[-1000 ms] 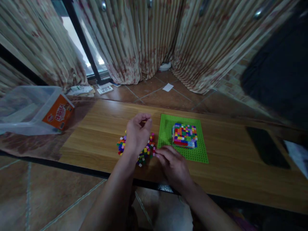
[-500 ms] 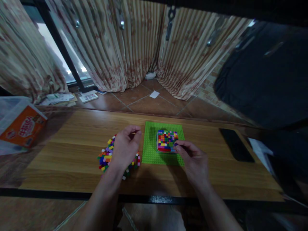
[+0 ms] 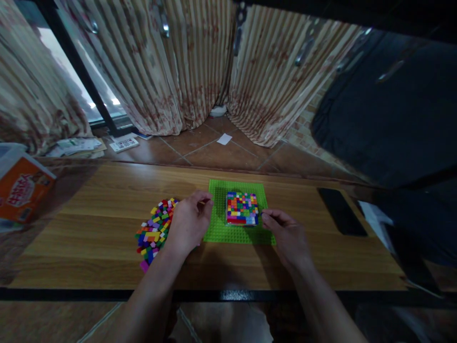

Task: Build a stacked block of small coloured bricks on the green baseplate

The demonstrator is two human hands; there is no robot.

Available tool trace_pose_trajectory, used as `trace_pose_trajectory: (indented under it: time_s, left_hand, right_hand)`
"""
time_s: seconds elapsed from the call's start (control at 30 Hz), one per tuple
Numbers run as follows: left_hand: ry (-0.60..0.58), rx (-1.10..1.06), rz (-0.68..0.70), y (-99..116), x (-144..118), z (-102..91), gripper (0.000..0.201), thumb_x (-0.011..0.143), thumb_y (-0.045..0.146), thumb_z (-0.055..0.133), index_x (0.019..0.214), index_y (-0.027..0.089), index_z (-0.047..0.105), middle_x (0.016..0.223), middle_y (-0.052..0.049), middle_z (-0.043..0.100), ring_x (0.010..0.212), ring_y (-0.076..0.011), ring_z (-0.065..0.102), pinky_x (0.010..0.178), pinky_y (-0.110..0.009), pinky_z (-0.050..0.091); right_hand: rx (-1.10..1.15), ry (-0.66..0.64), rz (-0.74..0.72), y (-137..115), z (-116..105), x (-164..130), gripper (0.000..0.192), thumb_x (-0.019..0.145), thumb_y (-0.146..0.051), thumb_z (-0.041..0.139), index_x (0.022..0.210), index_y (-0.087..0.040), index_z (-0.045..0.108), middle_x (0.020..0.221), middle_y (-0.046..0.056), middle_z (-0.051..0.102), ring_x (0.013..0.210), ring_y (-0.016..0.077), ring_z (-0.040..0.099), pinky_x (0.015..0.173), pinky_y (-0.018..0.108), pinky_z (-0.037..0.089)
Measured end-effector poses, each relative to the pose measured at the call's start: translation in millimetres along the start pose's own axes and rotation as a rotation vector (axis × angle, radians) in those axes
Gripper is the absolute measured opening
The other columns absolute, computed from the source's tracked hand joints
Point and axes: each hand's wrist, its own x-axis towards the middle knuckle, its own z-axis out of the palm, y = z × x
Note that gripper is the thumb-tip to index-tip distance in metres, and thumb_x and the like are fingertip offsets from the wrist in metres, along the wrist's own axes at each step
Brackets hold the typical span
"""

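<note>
A block of many-coloured toy bricks (image 3: 242, 208) stands on a green studded baseplate (image 3: 217, 233). To its right, my right hand (image 3: 287, 236) is closed in a pinch at the baseplate's right edge. A small dark brick (image 3: 263, 214) shows at its fingertips, apart from the block. My left hand (image 3: 189, 219) is closed too, its thumb and fingers curled together over the baseplate's left edge. Whatever those fingers hold, if anything, is hidden. Beneath and left of that hand lies a heap of loose bricks (image 3: 153, 233), partly covered by the wrist.
On the wooden table (image 3: 89, 224), a black phone (image 3: 342, 211) lies to the right, near some white paper (image 3: 378, 224). A plastic tub with an orange label (image 3: 24, 188) stands at the far left. Striped curtains (image 3: 200, 62) hang beyond the table.
My right hand has drawn off the block's right side, leaving a gap. My left hand has shifted slightly right to the baseplate's edge, uncovering more of the heap. The whole view has shifted a little.
</note>
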Motion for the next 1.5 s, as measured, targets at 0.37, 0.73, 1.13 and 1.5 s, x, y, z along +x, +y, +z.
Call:
trace_pose_trajectory:
  time_s: [0.37, 0.73, 1.13, 1.5]
  left_hand:
    - [-0.038, 0.071, 0.017, 0.2, -1.1, 0.9, 0.021, 0.086, 0.022, 0.053, 0.096, 0.016, 0.071, 0.084, -0.005, 0.075, 0.073, -0.0182, 0.069, 0.070, -0.029, 0.052]
    - [-0.079, 0.152, 0.006, 3.2, -4.8, 7.9, 0.023, 0.087, 0.021, 0.052, 0.099, 0.018, 0.071, 0.084, -0.006, 0.075, 0.075, -0.0194, 0.070, 0.071, -0.029, 0.053]
    - [-0.042, 0.121, 0.049, -3.2, -2.3, -0.9, 0.023, 0.087, 0.023, 0.051, 0.095, 0.017, 0.071, 0.084, -0.006, 0.075, 0.075, -0.0191, 0.070, 0.070, -0.029, 0.053]
    - [0.092, 0.095, 0.016, -8.9, 3.2, -15.5, 0.018, 0.085, 0.020, 0.053, 0.086, 0.016, 0.070, 0.080, -0.004, 0.074, 0.069, -0.0155, 0.067, 0.066, -0.025, 0.050]
  right_hand:
    - [0.127, -0.005, 0.172, -1.4, 8.5, -0.4, 0.030, 0.045, -0.036, 0.090, 0.067, -0.021, 0.076, 0.069, -0.001, 0.070, 0.063, 0.0094, 0.055, 0.058, 0.022, 0.042]
    - [0.137, -0.020, 0.171, -0.2, 8.3, 1.9, 0.032, 0.045, -0.035, 0.091, 0.066, -0.019, 0.074, 0.067, -0.002, 0.067, 0.058, 0.0085, 0.056, 0.053, 0.021, 0.045]
    - [0.245, 0.035, 0.111, -7.4, 1.9, 0.0, 0.028, 0.053, -0.035, 0.089, 0.067, -0.020, 0.071, 0.064, -0.003, 0.061, 0.056, 0.0077, 0.051, 0.052, 0.021, 0.045]
    - [0.053, -0.098, -0.205, -14.0, 25.6, -28.8, 0.010, 0.075, -0.032, 0.075, 0.076, -0.022, 0.072, 0.066, -0.003, 0.061, 0.059, 0.0103, 0.051, 0.058, 0.024, 0.041]
